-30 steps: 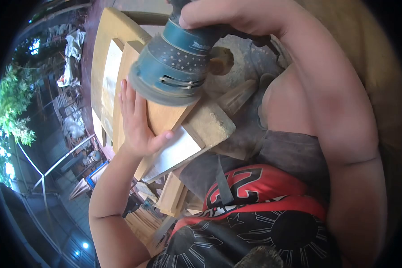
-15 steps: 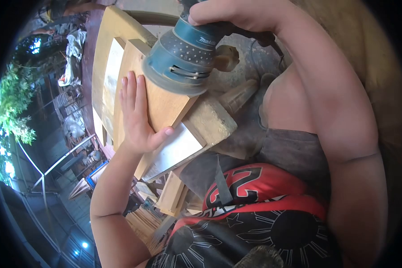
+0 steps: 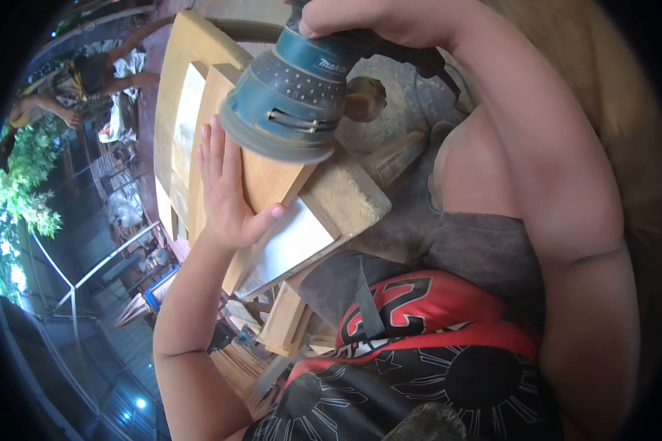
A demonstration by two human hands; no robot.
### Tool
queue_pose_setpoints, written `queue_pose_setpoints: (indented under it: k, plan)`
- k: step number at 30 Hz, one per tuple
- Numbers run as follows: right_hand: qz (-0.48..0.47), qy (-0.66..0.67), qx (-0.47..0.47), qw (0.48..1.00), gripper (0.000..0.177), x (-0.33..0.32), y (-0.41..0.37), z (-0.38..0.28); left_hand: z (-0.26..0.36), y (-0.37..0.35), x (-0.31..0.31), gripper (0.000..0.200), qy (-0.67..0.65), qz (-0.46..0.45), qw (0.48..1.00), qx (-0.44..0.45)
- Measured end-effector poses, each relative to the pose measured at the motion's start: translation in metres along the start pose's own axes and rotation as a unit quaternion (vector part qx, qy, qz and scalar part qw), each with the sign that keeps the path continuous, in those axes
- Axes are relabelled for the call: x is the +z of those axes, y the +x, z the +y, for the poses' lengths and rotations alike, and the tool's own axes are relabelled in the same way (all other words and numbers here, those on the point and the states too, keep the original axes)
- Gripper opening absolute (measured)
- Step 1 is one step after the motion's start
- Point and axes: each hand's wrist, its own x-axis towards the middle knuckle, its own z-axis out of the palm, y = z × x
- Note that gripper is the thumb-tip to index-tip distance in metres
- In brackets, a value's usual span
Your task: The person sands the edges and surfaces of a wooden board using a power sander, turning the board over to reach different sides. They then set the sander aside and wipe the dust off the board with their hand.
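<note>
My right hand is wrapped round the top of a teal random orbital sander. The sander's round pad rests on the upper face of a wooden board and hides part of it. Flat along the board's left side lies my left hand, fingers stretched out and thumb spread towards the near end. Its fingertips are close to the sander's pad. Under the board is a white-faced panel, on a worn, dusty wooden support.
Stacked wood pieces lie below the support, near my left forearm. A dust-covered round surface is beyond the sander. At upper left another person is in the background, near whitish sacks.
The sander has slid a little left and towards me over the board, closer to my left fingers. My left hand stays in place. Another person has come into view at upper left.
</note>
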Motion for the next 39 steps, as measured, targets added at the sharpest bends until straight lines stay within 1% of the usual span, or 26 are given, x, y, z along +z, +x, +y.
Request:
queue_pose_setpoints:
  k: [2,4,6,9,12,15,16,19,20,21,23,25,26,29,30,31,32,33,35,37,38,39]
  plan:
    - [0.011,-0.05,0.036,0.998,0.034,0.002,0.01,0.006,0.001,0.0,0.001,0.122,0.008,0.017,1.0,0.002]
    - [0.032,-0.091,0.033,0.995,0.034,-0.001,0.019,0.017,0.002,-0.001,0.002,0.122,0.012,0.03,0.999,0.001]
    - [0.071,-0.111,0.002,0.991,0.036,-0.002,0.027,0.032,0.003,-0.002,0.002,0.122,0.01,0.032,0.999,-0.007]
    - [0.12,-0.199,0.012,0.973,0.038,-0.006,0.045,0.055,0.004,-0.002,0.001,0.122,0.002,0.036,0.999,-0.006]
    - [0.166,-0.208,-0.014,0.964,0.039,-0.008,0.046,0.065,0.0,-0.002,0.001,0.119,-0.002,0.042,0.999,0.017]
    - [0.19,-0.275,0.06,0.941,0.041,-0.007,0.042,0.056,0.019,0.014,-0.005,0.115,0.005,0.012,0.999,0.039]
    - [0.195,-0.274,0.101,0.936,0.045,-0.004,0.041,0.044,0.039,0.029,-0.01,0.099,-0.03,0.039,0.997,0.058]
    - [0.198,-0.312,0.081,0.926,0.046,-0.006,0.043,0.049,0.059,0.059,-0.026,0.076,-0.001,-0.027,0.996,0.082]
    - [0.167,-0.282,0.109,0.939,0.046,-0.008,0.039,0.034,0.057,0.069,-0.024,0.051,0.011,0.034,0.992,0.12]
    - [0.135,-0.253,0.137,0.948,0.047,-0.013,0.03,0.017,0.049,0.077,-0.025,0.049,-0.018,0.02,0.99,0.142]
    - [0.127,-0.244,0.14,0.951,0.047,-0.016,0.03,0.01,0.03,0.092,-0.032,0.046,-0.075,-0.01,0.979,0.188]
    - [0.171,-0.288,0.092,0.938,0.047,-0.008,0.036,0.029,0.021,0.106,-0.036,0.045,-0.077,-0.02,0.976,0.201]
    - [0.178,-0.294,0.094,0.934,0.047,-0.008,0.039,0.036,0.015,0.113,-0.036,0.045,-0.081,-0.025,0.974,0.208]
    - [0.2,-0.298,0.093,0.929,0.046,-0.002,0.048,0.049,-0.039,0.119,-0.034,0.048,-0.01,0.041,0.994,0.099]
    - [0.211,-0.296,0.087,0.927,0.045,-0.002,0.048,0.051,-0.061,0.121,-0.034,0.054,0.029,0.076,0.997,0.013]
    - [0.225,-0.296,0.079,0.925,0.045,-0.003,0.048,0.051,-0.082,0.122,-0.036,0.059,0.068,0.113,0.989,-0.072]
    - [0.217,-0.27,0.091,0.934,0.044,-0.003,0.047,0.046,-0.099,0.12,-0.038,0.062,0.109,0.13,0.972,-0.163]
    - [0.214,-0.263,0.1,0.935,0.044,-0.002,0.043,0.039,-0.114,0.114,-0.039,0.064,0.148,0.146,0.945,-0.252]
    - [0.209,-0.249,0.118,0.938,0.044,0.0,0.036,0.028,-0.159,0.079,-0.037,0.072,0.155,0.205,0.917,-0.305]
    - [0.212,-0.284,0.107,0.929,0.051,0.004,0.045,0.047,-0.235,0.007,-0.03,0.082,0.053,0.138,0.874,-0.464]
    - [0.213,-0.301,0.099,0.924,0.054,0.007,0.048,0.056,-0.265,-0.044,-0.023,0.091,0.074,0.037,0.863,-0.499]
    - [0.212,-0.301,0.096,0.925,0.056,0.008,0.049,0.057,-0.251,-0.093,-0.012,0.092,0.092,0.02,0.835,-0.542]
